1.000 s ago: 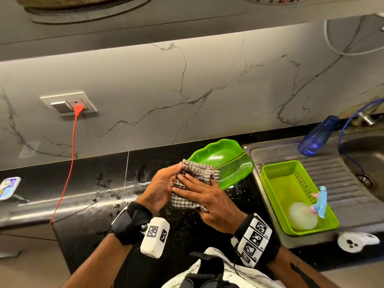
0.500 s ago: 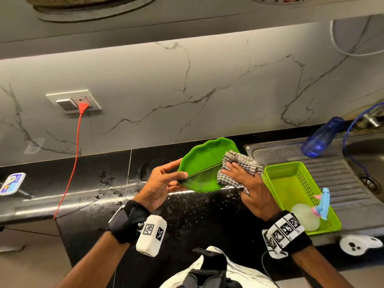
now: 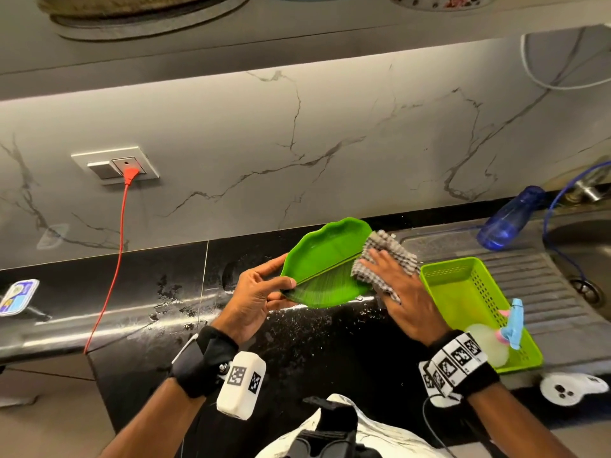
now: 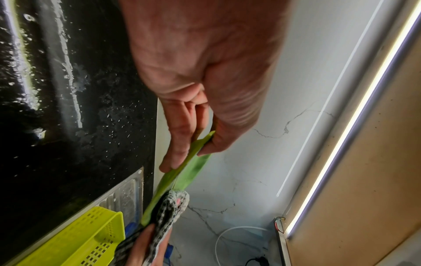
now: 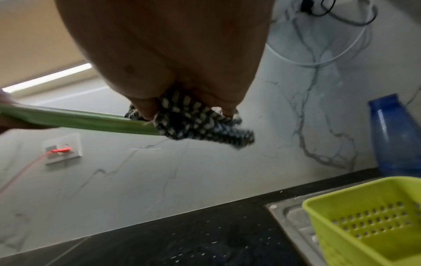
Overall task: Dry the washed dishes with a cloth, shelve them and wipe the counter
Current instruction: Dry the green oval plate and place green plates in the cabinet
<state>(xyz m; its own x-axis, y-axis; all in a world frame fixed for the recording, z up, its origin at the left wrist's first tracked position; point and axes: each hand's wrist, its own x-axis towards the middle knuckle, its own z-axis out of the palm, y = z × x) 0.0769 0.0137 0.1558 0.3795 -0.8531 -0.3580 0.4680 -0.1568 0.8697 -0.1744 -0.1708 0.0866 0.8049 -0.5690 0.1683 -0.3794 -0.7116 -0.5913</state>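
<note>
A green leaf-shaped plate (image 3: 325,266) is held tilted above the wet black counter (image 3: 314,342). My left hand (image 3: 264,289) pinches its left rim between thumb and fingers; the left wrist view shows the plate (image 4: 182,172) edge-on in that pinch. My right hand (image 3: 396,285) grips a checked cloth (image 3: 388,256) wrapped over the plate's right rim. In the right wrist view the cloth (image 5: 196,124) is bunched under the fingers against the plate (image 5: 79,118).
A lime-green perforated basket (image 3: 463,289) with a spray bottle (image 3: 512,325) sits on the steel drainboard (image 3: 555,292) to the right. A blue bottle (image 3: 509,219) lies near the sink. A red cable (image 3: 112,259) hangs from the wall socket. Shelf overhead holds dishes.
The cloth moved from in front of the plate to its right rim. My left hand took the plate's left rim and lifted it tilted off the counter.
</note>
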